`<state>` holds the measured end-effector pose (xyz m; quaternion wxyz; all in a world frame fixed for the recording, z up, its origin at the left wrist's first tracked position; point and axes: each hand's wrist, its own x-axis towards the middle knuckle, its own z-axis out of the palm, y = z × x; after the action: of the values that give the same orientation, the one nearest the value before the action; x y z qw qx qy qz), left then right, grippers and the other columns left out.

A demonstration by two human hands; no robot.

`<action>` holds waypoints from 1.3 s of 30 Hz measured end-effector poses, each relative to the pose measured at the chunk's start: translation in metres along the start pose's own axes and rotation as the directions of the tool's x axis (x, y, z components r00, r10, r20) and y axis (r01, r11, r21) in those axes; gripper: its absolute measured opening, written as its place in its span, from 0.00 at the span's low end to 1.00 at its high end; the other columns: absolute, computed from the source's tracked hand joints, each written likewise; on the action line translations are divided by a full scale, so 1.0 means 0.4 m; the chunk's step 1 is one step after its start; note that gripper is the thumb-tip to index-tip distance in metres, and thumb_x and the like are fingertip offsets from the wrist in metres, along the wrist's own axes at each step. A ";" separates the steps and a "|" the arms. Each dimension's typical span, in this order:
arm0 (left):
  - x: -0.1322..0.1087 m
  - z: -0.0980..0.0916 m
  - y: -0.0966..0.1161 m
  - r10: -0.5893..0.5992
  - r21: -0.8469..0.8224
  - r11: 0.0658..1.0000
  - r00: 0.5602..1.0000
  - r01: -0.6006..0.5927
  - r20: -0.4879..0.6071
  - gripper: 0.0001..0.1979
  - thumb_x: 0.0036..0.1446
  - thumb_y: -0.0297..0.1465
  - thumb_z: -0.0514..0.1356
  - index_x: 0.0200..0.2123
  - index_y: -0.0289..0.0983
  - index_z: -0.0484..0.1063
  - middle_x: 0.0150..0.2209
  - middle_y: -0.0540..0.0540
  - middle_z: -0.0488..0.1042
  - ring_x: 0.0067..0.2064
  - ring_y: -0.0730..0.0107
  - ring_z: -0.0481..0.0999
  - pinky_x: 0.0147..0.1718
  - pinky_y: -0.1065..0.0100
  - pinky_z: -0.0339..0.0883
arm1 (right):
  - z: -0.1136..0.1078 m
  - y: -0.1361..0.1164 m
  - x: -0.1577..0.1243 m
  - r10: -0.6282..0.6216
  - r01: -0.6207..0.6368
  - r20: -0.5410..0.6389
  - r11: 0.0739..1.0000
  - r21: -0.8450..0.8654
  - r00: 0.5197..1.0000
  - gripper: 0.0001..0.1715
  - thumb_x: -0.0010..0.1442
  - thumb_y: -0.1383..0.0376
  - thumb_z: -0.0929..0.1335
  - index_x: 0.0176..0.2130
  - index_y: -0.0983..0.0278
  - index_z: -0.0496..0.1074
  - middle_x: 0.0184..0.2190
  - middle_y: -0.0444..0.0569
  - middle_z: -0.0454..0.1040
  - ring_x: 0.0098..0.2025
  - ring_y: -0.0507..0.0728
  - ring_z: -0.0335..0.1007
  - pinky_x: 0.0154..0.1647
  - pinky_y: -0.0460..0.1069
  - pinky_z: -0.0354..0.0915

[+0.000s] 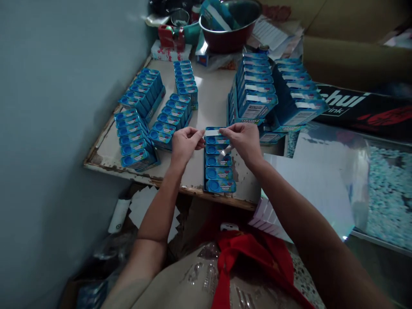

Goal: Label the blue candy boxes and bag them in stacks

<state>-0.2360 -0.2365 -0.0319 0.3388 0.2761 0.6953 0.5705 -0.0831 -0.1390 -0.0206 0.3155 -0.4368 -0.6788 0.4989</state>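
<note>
A row of small blue candy boxes point(220, 174), printed "caramelo macios", stands in an open tray near the table's front edge. Across the farthest box of that row lies a short white sticker strip point(212, 133). My left hand point(184, 145) is closed, its thumb and fingertips pinching at the strip's left end. At the other end, my right hand point(243, 139) pinches the same strip between thumb and forefinger. A shiny, pale loose piece point(225, 152) hangs below my right fingers over the row; its kind is unclear.
More blue box rows stand at left point(137, 137). Taller stacked rows point(255, 90) with white strips on top are at back right. Behind are a red tape dispenser point(170, 37) and a metal bowl point(228, 40). White sheets point(309, 180) lie at right; a wall borders the left.
</note>
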 end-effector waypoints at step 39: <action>-0.144 0.022 -0.029 0.091 -0.046 0.995 0.992 -0.087 0.087 0.20 0.53 0.49 0.73 0.36 0.38 0.81 0.30 0.48 0.79 0.26 0.74 0.70 0.24 0.71 0.62 | 0.024 -0.001 0.024 -0.270 0.197 -0.188 0.921 -0.336 0.944 0.19 0.70 0.47 0.68 0.40 0.60 0.73 0.27 0.46 0.72 0.30 0.57 0.74 0.31 0.53 0.69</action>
<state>-0.1935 -0.2781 -0.0351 0.3493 0.3247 0.6546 0.5866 -0.0955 -0.1340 -0.0233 0.3766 -0.4517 -0.7553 0.2892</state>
